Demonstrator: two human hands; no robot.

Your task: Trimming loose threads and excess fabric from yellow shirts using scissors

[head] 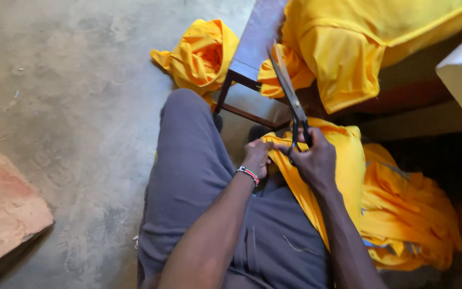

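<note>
two hands meet over the lap, close together, and everything hangs on how the scissors lie from them. the right hand (316, 160) is curled tight through the dark loops of the scissors (291, 95), fingers wrapped round the handles so that no gap shows in the fist. from that fist the long blades run up and away from the body, slanting a little toward the person's left, tips well out over the edge of the dark wooden bench (252, 48); the blades look closed or nearly so, though i cannot tell for sure. the left hand (256, 156), with a beaded wristband (247, 174) just behind it, is pinched shut on the edge of the yellow cloth (343, 160), right beside the scissor handles, nearly touching the right hand. so the cloth's held edge sits at the handle end, below and behind the blades, not between them, and the right hand is the one on the tool. the cloth drapes off the grey-trousered right thigh (199, 160) toward the person's right, onto a heap of more yellow fabric (407, 214). further out, another yellow bundle (201, 53) lies on the concrete floor (70, 107) beside the bench leg, and more yellow garments (359, 48) are piled on the bench top
</note>
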